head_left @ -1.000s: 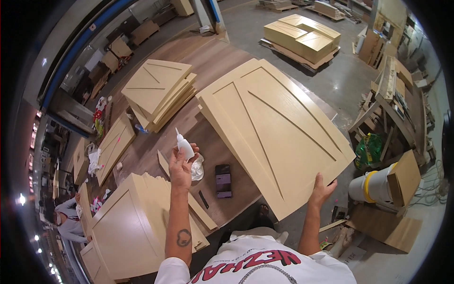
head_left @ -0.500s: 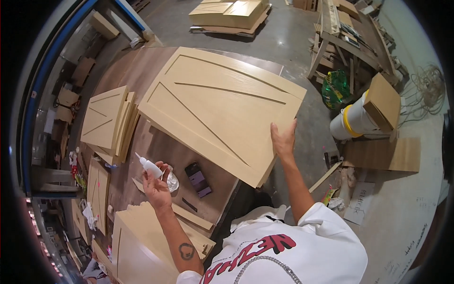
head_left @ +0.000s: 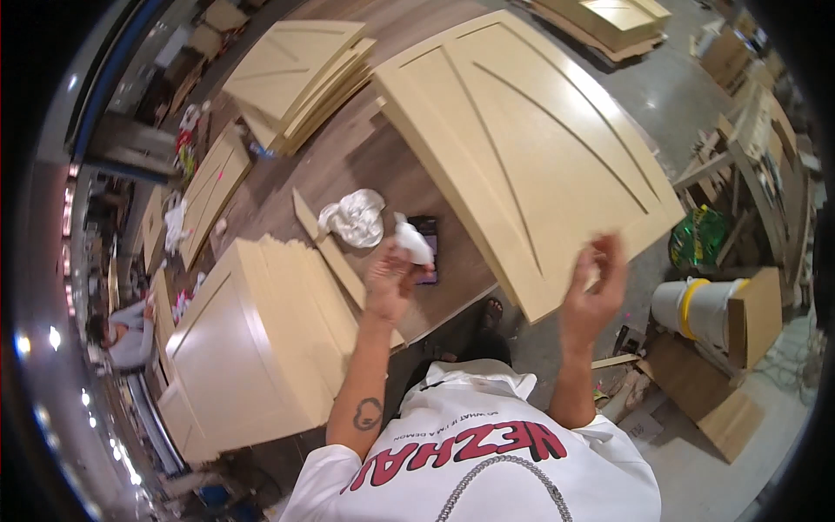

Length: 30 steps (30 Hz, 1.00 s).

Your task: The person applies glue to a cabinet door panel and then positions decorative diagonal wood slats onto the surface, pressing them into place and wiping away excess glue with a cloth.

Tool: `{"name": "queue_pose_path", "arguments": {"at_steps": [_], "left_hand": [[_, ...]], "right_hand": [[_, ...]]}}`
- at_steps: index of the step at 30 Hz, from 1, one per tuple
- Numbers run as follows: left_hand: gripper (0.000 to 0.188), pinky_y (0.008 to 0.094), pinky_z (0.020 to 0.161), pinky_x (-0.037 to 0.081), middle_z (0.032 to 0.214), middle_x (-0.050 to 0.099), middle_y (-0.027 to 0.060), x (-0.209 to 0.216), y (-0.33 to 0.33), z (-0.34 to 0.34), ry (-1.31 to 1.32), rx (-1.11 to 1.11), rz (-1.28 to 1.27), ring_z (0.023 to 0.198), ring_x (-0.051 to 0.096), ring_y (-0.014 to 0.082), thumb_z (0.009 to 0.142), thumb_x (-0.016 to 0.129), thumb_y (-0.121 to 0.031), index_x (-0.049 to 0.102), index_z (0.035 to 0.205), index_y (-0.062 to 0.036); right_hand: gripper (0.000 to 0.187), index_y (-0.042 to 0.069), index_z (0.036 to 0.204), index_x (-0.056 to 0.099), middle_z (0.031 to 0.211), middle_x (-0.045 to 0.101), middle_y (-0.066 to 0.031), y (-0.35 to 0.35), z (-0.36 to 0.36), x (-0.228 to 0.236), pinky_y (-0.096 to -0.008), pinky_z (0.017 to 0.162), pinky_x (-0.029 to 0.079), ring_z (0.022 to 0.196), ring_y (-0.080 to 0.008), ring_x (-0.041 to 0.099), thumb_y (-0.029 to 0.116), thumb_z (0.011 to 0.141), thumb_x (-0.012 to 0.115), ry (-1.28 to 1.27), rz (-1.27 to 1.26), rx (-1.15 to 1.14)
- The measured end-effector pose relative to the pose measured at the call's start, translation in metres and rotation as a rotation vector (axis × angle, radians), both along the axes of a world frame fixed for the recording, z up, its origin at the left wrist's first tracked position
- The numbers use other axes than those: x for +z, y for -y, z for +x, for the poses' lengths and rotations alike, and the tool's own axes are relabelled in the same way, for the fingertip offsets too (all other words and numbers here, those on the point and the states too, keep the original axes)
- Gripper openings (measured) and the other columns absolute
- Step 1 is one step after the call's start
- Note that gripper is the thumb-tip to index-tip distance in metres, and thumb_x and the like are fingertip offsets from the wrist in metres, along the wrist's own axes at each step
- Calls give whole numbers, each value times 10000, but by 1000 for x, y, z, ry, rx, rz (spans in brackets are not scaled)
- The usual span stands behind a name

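Note:
My left hand [head_left: 390,280] is closed around a small white squeeze bottle [head_left: 412,242], held above the table [head_left: 452,300]. Behind the bottle, a dark phone [head_left: 427,230] lies partly covered. Over the near right corner of a large cream door panel [head_left: 531,148] is my right hand [head_left: 595,283], its fingers loosely curved and slightly blurred. A gap shows between thumb and fingers, with nothing visible in it. Grooves form slanting lines across the panel's face. Crumpled white plastic [head_left: 355,217] rests to the left of the bottle, beside a narrow cream strip [head_left: 323,248].
Stacked cream panels stand at the far left [head_left: 296,74] and near left [head_left: 252,339]. A white bucket with a yellow band [head_left: 687,309], a green bag [head_left: 698,237] and a wooden rack [head_left: 748,143] are at right. Another person [head_left: 130,335] is at far left.
My right hand has let go of the panel's edge and drawn back over its corner. My left hand, still with the bottle, is now in front of the phone. The view has swung left.

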<state>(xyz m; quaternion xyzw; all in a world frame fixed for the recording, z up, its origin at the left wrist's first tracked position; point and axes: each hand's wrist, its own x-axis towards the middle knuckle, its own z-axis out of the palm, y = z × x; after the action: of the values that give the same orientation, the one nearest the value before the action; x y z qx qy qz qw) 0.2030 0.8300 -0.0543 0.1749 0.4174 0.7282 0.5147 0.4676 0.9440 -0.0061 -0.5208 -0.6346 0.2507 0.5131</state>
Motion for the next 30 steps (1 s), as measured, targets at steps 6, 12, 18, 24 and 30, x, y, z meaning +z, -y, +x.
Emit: {"name": "queue_pose_path", "arguments": {"at_steps": [6, 12, 18, 24, 30], "left_hand": [[350, 345, 856, 585, 1102, 679, 50, -57, 53, 42, 149, -15, -99, 974, 666, 182, 919, 662, -125, 616, 1266, -111], [405, 363, 952, 539, 1240, 616, 80, -46, 87, 39, 90, 68, -141, 1094, 624, 181, 992, 575, -162, 513, 1378, -53], [498, 325, 920, 504, 1256, 597, 100, -31, 149, 44, -88, 221, -456, 1053, 616, 189, 1015, 539, -311, 461, 1409, -17], [534, 285, 908, 481, 1236, 607, 89, -22, 255, 84, -92, 76, -551, 1079, 590, 155, 1010, 553, -368, 468, 1404, -18], [501, 305, 957, 466, 1233, 636, 64, 56, 341, 75, -298, -60, -779, 1121, 582, 164, 994, 584, -331, 495, 1385, -31]], "right_hand": [[495, -14, 1260, 569, 1023, 571, -121, 58, -90, -22, -285, 630, 487, 735, -167, 559, 112, 824, 766, -36, -396, 782], [254, -4, 1069, 666, 811, 576, -100, 74, -123, -55, -300, 621, 468, 652, -183, 545, 62, 834, 735, -61, -446, 901], [206, -10, 1019, 614, 831, 579, -137, 79, -219, -109, -362, 628, 477, 676, -268, 581, 57, 842, 695, 42, -170, 947], [196, 21, 1019, 574, 951, 620, -189, 84, -301, -184, -483, 700, 507, 825, -387, 637, 131, 871, 643, 371, -144, 856], [199, 25, 1006, 568, 1000, 617, -175, 94, -329, -205, -495, 767, 501, 912, -407, 613, 144, 862, 636, 455, -129, 790]]}}
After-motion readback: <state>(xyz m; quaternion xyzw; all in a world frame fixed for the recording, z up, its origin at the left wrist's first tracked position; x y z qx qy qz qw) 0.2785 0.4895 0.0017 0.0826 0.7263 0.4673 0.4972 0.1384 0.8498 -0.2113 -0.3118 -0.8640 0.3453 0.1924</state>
